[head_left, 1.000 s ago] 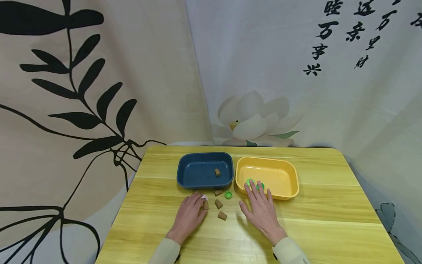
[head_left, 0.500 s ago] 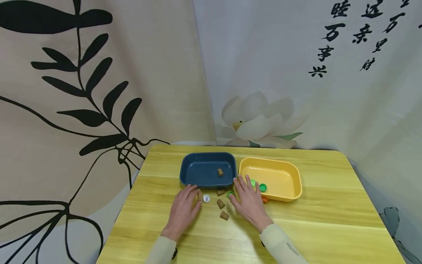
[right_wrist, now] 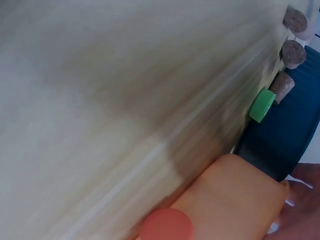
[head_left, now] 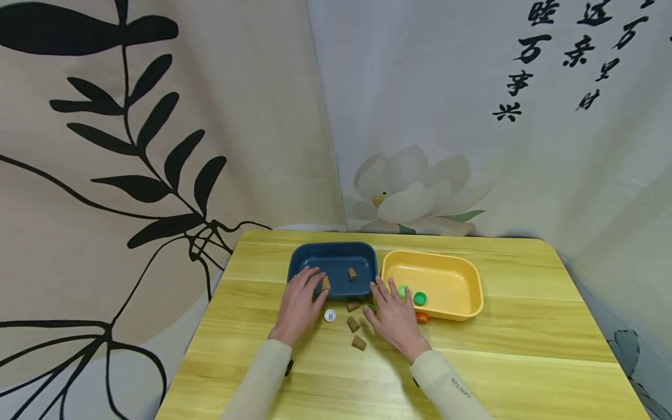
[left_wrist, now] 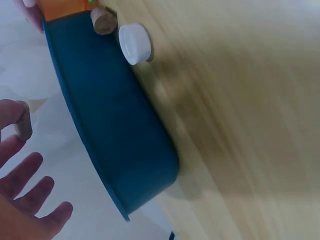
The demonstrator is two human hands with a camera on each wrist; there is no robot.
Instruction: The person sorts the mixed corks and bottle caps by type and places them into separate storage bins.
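Observation:
Over the front left of the blue tray (head_left: 333, 262), my left hand (head_left: 298, 306) pinches a cork (head_left: 325, 283) between thumb and finger. The same wrist's view has the cork above the tray's rim, the other fingers spread. My right hand (head_left: 394, 321) is held with its fingers extended at the left front corner of the yellow tray (head_left: 446, 286). A green bottle cap (right_wrist: 262, 105) stands beside the blue tray's wall in the right wrist view, apart from the fingers (right_wrist: 300, 210). In the head view that hand partly covers the cap.
Several corks lie between the hands, one (head_left: 359, 343) nearest the front. A white cap (head_left: 329, 315) sits before the blue tray, which has another cork (head_left: 352, 273) inside. Green caps (head_left: 419, 298) are in the yellow tray; an orange cap (head_left: 422, 317) is at its front wall.
My left hand has picked up the cork beside the white cap and carried it forward over the blue tray. My right hand has shifted left from above the yellow tray toward the green cap.

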